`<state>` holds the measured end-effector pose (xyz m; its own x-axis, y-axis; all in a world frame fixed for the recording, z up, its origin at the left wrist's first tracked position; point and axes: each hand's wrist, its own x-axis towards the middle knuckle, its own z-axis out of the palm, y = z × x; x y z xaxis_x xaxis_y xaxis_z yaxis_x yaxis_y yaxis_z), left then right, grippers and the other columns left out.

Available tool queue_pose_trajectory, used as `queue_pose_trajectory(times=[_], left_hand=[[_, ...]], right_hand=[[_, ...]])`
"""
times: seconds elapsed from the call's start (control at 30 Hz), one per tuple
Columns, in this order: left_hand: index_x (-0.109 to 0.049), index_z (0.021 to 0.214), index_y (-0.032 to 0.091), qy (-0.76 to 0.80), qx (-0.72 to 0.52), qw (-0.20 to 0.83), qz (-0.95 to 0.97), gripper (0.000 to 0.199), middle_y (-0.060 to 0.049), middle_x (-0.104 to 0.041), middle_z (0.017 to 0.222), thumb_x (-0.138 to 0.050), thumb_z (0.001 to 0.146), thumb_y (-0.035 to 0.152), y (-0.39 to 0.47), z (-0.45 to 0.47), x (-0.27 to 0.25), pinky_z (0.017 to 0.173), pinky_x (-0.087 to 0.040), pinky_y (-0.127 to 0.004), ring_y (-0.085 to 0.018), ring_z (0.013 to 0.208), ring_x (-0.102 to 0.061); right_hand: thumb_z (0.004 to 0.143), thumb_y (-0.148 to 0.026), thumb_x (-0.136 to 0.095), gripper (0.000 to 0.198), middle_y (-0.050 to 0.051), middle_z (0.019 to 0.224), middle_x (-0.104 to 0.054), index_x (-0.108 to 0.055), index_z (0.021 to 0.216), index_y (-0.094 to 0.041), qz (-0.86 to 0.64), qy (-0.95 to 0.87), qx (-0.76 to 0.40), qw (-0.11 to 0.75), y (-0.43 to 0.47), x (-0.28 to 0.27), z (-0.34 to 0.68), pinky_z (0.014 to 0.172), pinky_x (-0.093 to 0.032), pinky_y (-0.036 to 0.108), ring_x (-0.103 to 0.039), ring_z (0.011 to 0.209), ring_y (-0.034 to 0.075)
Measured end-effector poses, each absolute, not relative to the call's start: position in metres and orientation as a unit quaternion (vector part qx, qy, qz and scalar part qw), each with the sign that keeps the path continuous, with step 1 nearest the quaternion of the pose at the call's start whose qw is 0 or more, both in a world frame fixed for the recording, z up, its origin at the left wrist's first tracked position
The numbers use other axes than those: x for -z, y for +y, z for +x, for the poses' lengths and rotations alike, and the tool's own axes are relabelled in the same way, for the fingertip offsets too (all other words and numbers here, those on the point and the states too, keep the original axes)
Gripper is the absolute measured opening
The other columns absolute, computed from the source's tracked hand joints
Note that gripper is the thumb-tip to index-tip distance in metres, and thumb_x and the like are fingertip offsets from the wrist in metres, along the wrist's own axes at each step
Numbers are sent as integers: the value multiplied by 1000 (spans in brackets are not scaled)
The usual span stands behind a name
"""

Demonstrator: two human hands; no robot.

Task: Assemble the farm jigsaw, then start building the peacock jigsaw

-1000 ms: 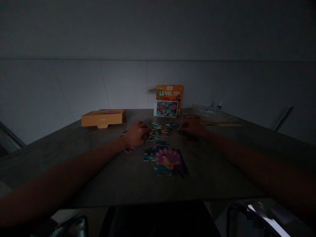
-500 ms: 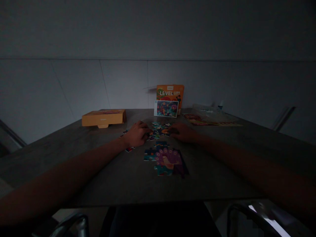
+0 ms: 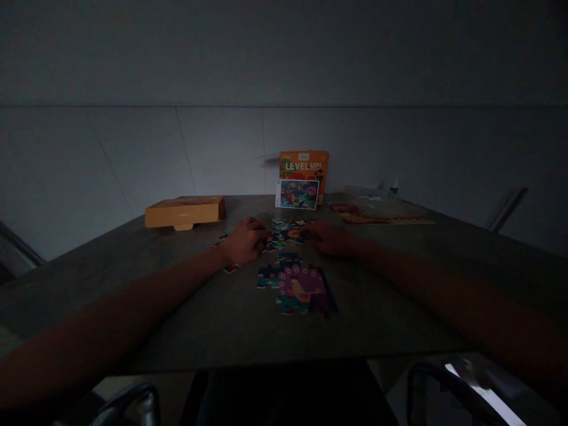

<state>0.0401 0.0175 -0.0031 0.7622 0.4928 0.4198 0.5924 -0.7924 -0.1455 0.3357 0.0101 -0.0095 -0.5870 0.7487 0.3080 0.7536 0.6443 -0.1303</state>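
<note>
A partly joined cluster of jigsaw puzzle pieces (image 3: 293,234) lies between my hands on the grey table. My left hand (image 3: 246,241) has its fingers curled down on a puzzle piece at the cluster's left edge. From the other side, my right hand (image 3: 328,238) closes thumb and fingers on a piece at the right edge; the fingertips are dim. Nearer to me sits a joined peacock section (image 3: 299,287), purple and teal. Loose pieces (image 3: 231,268) show partly from beneath and beside my left hand.
An orange "LEVEL UP!" box (image 3: 304,163) stands at the back, with a picture card (image 3: 297,194) leaning before it. A flat orange box (image 3: 186,213) rests at the left. At the right are clear plastic packaging (image 3: 375,201) and a printed sheet (image 3: 377,218).
Both hands stay at the cluster with barely any movement. The whole view has shifted very slightly; the puzzle sections look the same.
</note>
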Motion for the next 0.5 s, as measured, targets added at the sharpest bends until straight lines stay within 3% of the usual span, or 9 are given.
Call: queue_pose_trajectory(times=[0.2, 0.5], left_hand=[[-75, 115, 17, -298, 181, 137, -927, 36, -13, -69, 108, -56, 84, 11, 17, 40, 3, 95, -50, -46, -28, 104, -60], [-74, 114, 17, -301, 178, 127, -928, 37, -13, -68, 108, -55, 83, 9, 17, 40, 2, 95, -50, -48, -29, 105, -59]], right_hand=[[85, -14, -64, 37, 15, 119, -69, -67, 121, -15, -418, -894, 19, 159, 10, 6, 339, 99, -46, 43, -61, 113, 29], [99, -19, -45, 24, 15, 108, -67, -67, 107, -13, -427, -887, 60, 164, 10, 5, 335, 88, -47, 35, -62, 99, 25]])
